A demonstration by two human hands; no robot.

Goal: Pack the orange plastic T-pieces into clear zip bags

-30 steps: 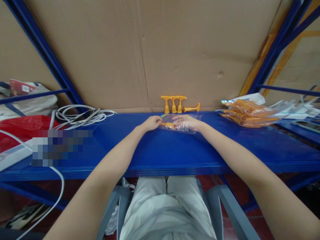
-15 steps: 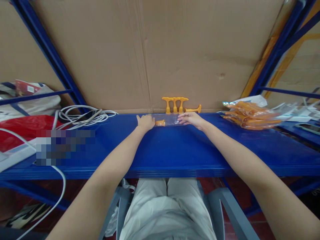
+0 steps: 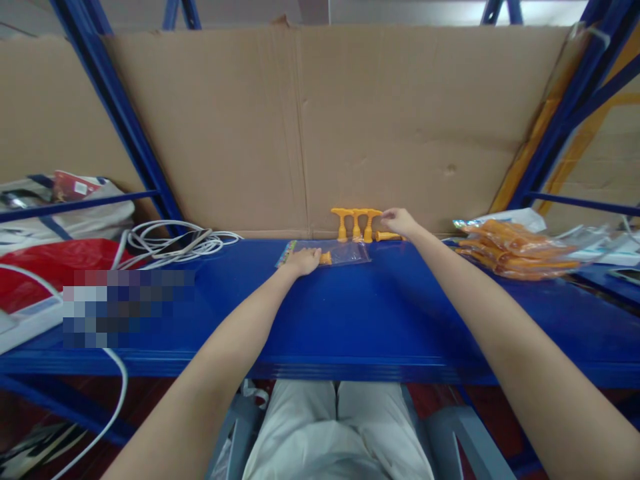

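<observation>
My left hand (image 3: 304, 261) presses on a clear plastic bag (image 3: 350, 252) that lies flat on the blue table. Inside the bag, part of an orange piece (image 3: 325, 258) shows beside my fingers; the rest is under my hand. Against the cardboard stand three orange toy hammers (image 3: 356, 223), upright with heads on top. My right hand (image 3: 399, 221) is closed at the head end of the rightmost one, fingertips pinched on its tip. Below that hand another orange hammer (image 3: 389, 236) lies on its side, its head hidden.
Bagged orange pieces (image 3: 515, 250) are piled on the right. On the left lie a coiled white cable (image 3: 185, 243), a red bag (image 3: 55, 267) and a blurred-out patch. A cardboard sheet (image 3: 350, 133) closes off the back, with blue metal posts (image 3: 130, 133) at the sides.
My right hand has left the plastic bag and moved up and right to the standing hammers. The left hand stays on the bag. The camera view has tilted up.
</observation>
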